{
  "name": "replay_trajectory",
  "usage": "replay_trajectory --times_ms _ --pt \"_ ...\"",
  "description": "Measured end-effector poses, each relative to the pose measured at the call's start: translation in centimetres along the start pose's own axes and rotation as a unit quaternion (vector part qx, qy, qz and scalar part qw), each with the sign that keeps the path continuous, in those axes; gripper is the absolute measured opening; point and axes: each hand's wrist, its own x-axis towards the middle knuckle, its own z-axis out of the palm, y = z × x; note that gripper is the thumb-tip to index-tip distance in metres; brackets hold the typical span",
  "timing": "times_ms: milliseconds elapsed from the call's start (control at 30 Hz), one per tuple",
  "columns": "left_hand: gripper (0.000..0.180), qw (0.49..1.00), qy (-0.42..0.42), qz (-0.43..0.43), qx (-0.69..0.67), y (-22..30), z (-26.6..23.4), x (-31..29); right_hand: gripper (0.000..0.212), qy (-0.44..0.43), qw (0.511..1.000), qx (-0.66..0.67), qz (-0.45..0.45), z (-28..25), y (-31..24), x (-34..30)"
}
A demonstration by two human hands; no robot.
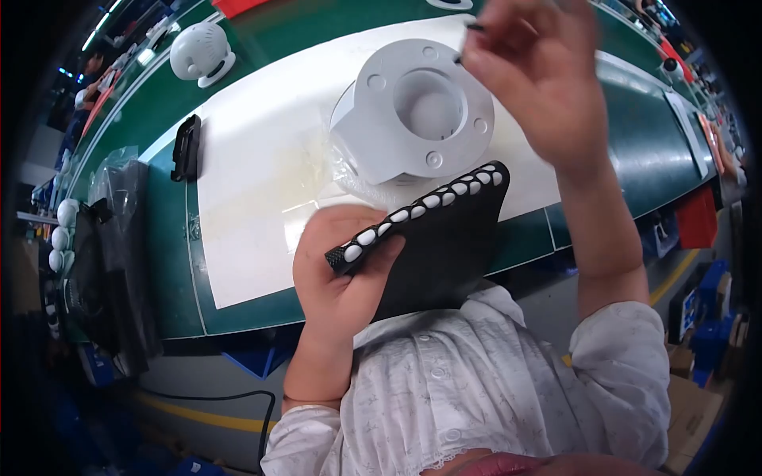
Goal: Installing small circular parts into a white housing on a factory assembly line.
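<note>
Raised right hand point(548, 87); left hand point(337, 289) clasping one black panel point(444, 258).
Right fingers half-curled beside two dark bits point(475, 28) (blurred; hold unclear); roughly twelve white ovals point(417, 212) line the panel's edge, one white housing point(385, 111) beyond, between both hands.

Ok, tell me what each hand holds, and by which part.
Left hand: black panel, gripped near the left end of its white-dotted edge. Right hand: blurred; its hold cannot be told.

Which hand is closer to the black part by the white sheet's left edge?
Left: the left hand is to the right of the black part and lower in view; the right hand is farther right, beside the round white base.
</note>
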Motion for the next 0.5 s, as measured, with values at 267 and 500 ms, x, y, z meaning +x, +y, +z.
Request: replay_trajectory --times_ms 267,500 --pt "0.022 0.997 -0.009 0.07 -0.009 -0.9 0.9 0.5 0.073 -0.122 0.977 0.062 0.165 -0.9 0.3 2.9" --pt "0.022 0.996 -0.032 0.082 0.026 -1.0 0.7 0.7 0.065 -0.187 0.952 -0.178 0.165 -0.9 -2.2 3.6"
